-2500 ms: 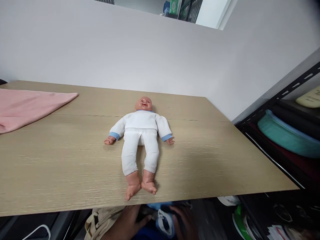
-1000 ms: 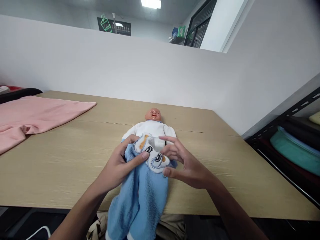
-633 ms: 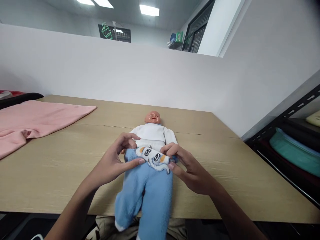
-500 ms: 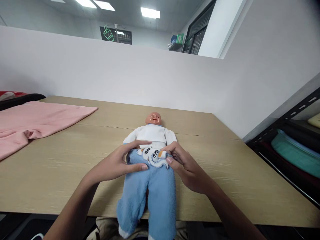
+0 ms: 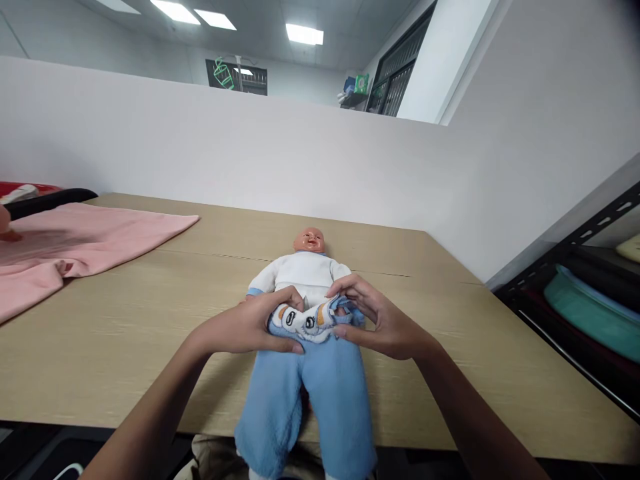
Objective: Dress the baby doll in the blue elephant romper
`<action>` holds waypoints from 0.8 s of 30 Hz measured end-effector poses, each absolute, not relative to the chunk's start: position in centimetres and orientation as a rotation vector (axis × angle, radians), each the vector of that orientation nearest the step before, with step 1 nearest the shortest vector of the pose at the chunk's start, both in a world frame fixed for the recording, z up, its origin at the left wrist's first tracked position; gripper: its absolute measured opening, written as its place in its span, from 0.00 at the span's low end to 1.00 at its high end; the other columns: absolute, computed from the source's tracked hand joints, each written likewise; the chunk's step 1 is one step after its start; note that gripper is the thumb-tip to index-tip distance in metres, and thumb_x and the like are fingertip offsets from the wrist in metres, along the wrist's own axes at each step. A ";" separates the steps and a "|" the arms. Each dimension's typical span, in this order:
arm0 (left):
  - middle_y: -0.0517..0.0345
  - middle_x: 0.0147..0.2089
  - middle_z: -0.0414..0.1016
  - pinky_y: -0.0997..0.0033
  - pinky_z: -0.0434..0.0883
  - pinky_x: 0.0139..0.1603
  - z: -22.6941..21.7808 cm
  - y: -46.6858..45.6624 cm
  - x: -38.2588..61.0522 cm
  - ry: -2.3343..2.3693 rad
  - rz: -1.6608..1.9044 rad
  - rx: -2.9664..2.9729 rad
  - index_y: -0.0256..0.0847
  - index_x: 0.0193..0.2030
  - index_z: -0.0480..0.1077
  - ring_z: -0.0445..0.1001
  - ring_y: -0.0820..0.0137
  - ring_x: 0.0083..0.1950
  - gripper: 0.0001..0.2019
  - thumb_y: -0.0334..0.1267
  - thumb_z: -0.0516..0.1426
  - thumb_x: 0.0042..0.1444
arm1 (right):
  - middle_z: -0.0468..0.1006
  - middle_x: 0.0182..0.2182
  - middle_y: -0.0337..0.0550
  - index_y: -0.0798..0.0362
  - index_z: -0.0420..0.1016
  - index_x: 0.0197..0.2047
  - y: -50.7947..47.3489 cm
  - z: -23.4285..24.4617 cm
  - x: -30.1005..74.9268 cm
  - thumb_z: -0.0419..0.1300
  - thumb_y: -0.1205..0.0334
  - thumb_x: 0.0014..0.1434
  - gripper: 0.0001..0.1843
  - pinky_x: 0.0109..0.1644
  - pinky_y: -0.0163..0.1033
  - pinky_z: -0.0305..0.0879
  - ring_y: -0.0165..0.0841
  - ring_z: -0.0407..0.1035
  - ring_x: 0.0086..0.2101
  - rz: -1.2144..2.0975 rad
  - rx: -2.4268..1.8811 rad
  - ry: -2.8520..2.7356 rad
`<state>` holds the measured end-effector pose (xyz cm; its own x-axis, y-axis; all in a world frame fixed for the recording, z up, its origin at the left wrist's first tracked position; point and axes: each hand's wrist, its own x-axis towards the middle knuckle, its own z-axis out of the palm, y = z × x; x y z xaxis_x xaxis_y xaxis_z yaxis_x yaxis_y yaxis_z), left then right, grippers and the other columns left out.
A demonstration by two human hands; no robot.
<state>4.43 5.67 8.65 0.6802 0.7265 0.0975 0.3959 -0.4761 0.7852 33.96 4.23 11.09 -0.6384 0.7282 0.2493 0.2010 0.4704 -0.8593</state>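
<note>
A baby doll (image 5: 303, 268) in a white suit lies on its back on the wooden table (image 5: 125, 313), head away from me. A fluffy blue garment (image 5: 320, 390) with a white cartoon-face patch covers its legs and hangs over the near table edge. My left hand (image 5: 249, 325) pinches the garment's upper edge at the doll's waist on the left. On the right side my right hand (image 5: 383, 320) grips the same edge, fingers curled into the fabric.
A pink cloth (image 5: 65, 240) lies on the table's far left, and another person's fingertips (image 5: 6, 225) touch it at the frame edge. A black metal shelf (image 5: 575, 267) with a teal item (image 5: 590, 307) stands to the right. A white partition wall runs behind the table.
The blue garment came up from below the table and was laid over the doll's legs. Both hands went from loose fingers to gripping its bunched upper edge at the doll's waist.
</note>
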 end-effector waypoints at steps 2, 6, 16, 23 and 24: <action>0.60 0.49 0.77 0.70 0.69 0.48 8.6 5.9 4.2 0.897 0.551 2.149 0.46 0.58 0.72 0.74 0.63 0.48 0.26 0.53 0.71 0.59 | 0.75 0.53 0.44 0.45 0.70 0.62 4.1 11.4 34.2 0.68 0.59 0.69 0.21 0.60 0.42 0.73 0.35 0.75 0.53 1.128 -0.783 -2.092; 0.61 0.44 0.75 0.71 0.67 0.44 8.8 6.0 3.7 0.939 0.635 2.162 0.43 0.53 0.75 0.71 0.65 0.44 0.22 0.55 0.70 0.61 | 0.77 0.53 0.44 0.42 0.66 0.70 4.1 11.7 34.2 0.68 0.57 0.70 0.29 0.57 0.41 0.74 0.35 0.77 0.50 1.122 -0.897 -2.152; 0.56 0.49 0.82 0.66 0.75 0.51 8.2 5.0 3.0 0.832 0.656 2.135 0.44 0.54 0.81 0.75 0.61 0.48 0.21 0.58 0.65 0.66 | 0.84 0.56 0.48 0.49 0.80 0.62 4.3 9.1 31.8 0.64 0.43 0.71 0.25 0.67 0.52 0.70 0.45 0.77 0.56 1.079 -0.904 -2.225; 0.50 0.65 0.78 0.52 0.65 0.77 5.1 4.0 2.5 0.853 0.695 1.882 0.47 0.67 0.75 0.69 0.53 0.72 0.26 0.60 0.56 0.73 | 0.74 0.72 0.51 0.46 0.65 0.77 3.8 7.7 32.4 0.68 0.37 0.66 0.44 0.78 0.59 0.60 0.50 0.66 0.71 1.478 -0.981 -2.201; 0.50 0.66 0.77 0.52 0.64 0.78 4.9 3.8 2.8 0.884 0.715 1.832 0.47 0.66 0.75 0.69 0.54 0.72 0.27 0.62 0.56 0.72 | 0.77 0.68 0.51 0.47 0.68 0.75 3.7 7.7 32.5 0.72 0.37 0.62 0.45 0.74 0.58 0.65 0.51 0.71 0.68 1.514 -0.976 -2.230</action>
<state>2.76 3.75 4.88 0.5686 0.8170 0.0957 0.2643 -0.2917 0.9193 32.48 3.65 7.67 -0.7348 0.6634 -0.1417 0.3764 0.2249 -0.8987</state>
